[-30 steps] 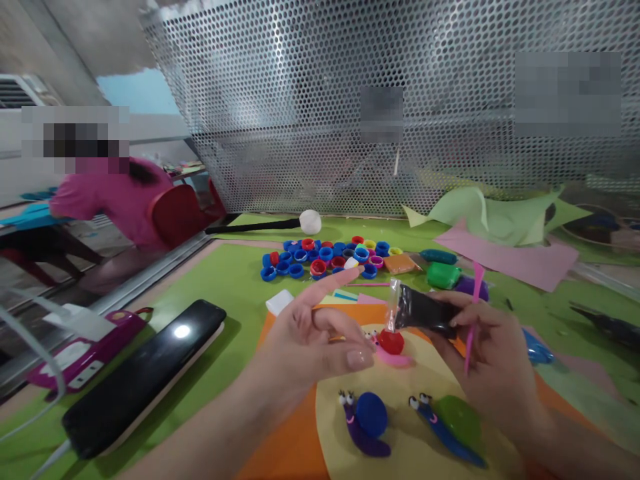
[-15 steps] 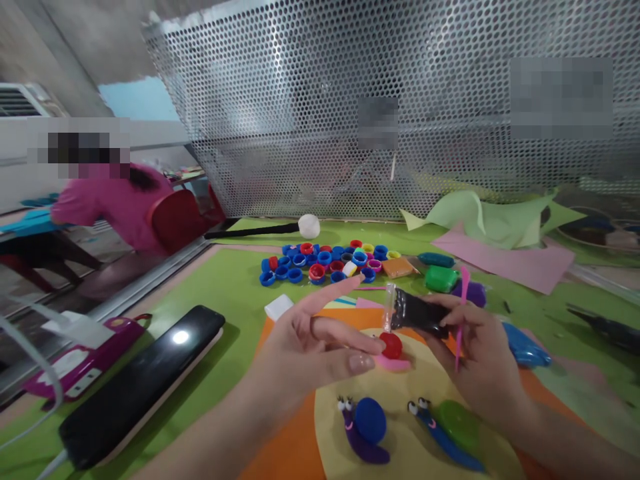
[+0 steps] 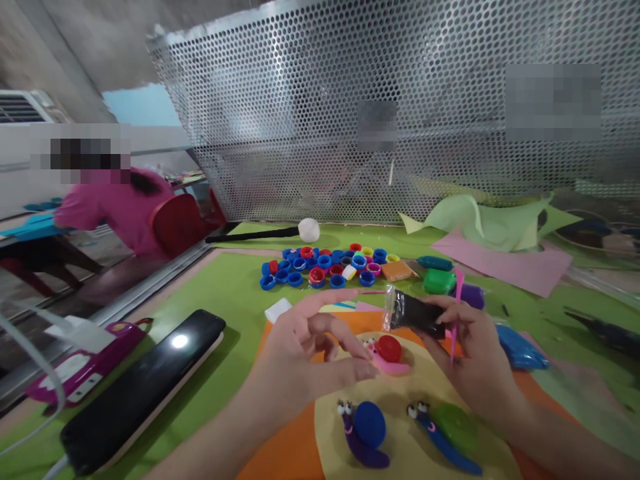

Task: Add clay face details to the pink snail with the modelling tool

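Note:
My right hand (image 3: 473, 343) is closed around a small clear packet of black modelling clay (image 3: 417, 315), and a thin pink modelling tool (image 3: 456, 313) stands up between its fingers. My left hand (image 3: 320, 347) hovers left of the packet with thumb and a fingertip nearly pressed together; anything between them is too small to make out. Just beyond those fingertips lies a pink clay snail (image 3: 390, 365) with a red cap shell (image 3: 389, 349). Closer to me are a purple snail with a blue cap (image 3: 369, 425) and a blue snail with a green cap (image 3: 456, 427), on yellow-and-orange paper (image 3: 295, 440).
Several coloured bottle caps (image 3: 324, 262) lie behind my hands. More clay packets (image 3: 439, 280) sit at right, by loose paper (image 3: 505, 257). A black power bank (image 3: 145, 387) and a purple charger (image 3: 95, 353) are at left. A perforated metal screen (image 3: 310, 87) stands behind; a person in pink (image 3: 113, 210) sits beyond.
My left thumb and fingers have drawn closer together and shifted slightly left, uncovering more of the pink snail. The index finger has lowered. My right hand keeps the packet and tool.

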`<state>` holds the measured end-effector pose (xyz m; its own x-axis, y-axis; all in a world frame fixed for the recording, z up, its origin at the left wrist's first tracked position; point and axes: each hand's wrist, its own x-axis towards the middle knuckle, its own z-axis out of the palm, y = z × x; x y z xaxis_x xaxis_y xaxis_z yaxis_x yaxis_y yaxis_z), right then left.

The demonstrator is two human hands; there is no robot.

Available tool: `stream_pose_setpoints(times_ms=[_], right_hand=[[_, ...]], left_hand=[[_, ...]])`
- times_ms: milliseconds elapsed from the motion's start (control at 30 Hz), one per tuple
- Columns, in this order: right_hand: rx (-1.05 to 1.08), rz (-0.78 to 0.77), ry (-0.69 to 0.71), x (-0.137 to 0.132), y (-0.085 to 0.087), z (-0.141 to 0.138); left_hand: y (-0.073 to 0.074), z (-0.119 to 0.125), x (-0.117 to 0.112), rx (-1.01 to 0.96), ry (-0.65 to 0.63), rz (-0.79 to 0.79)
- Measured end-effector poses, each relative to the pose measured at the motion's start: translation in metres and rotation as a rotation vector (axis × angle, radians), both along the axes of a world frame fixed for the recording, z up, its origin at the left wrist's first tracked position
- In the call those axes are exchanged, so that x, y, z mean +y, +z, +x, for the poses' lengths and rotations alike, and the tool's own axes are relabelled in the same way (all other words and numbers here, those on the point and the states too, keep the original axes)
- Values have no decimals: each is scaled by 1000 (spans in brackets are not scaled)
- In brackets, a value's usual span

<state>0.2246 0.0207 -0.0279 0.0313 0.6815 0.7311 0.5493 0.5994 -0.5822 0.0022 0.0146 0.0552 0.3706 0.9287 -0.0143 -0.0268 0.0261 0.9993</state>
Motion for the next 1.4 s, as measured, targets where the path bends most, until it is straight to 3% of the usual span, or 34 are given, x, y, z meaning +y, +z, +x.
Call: stream_pose_setpoints(times_ms=[200,433,700,900,1400], right_hand=[[-34,-8,5,-2,-1,1],[8,-9,55,-5,-2,-2],[-15,27,184,-19,4,-7],[-72,29,308,-21,8,-5],[-191,-24,422,-19,11,-4]], left_hand=[[-1,2,3,79,26,5],[1,4,1,263,132,138],[0,14,0,380,106,291],[-5,14,-2,418,154,296],[-7,15,-5,436,118,246]])
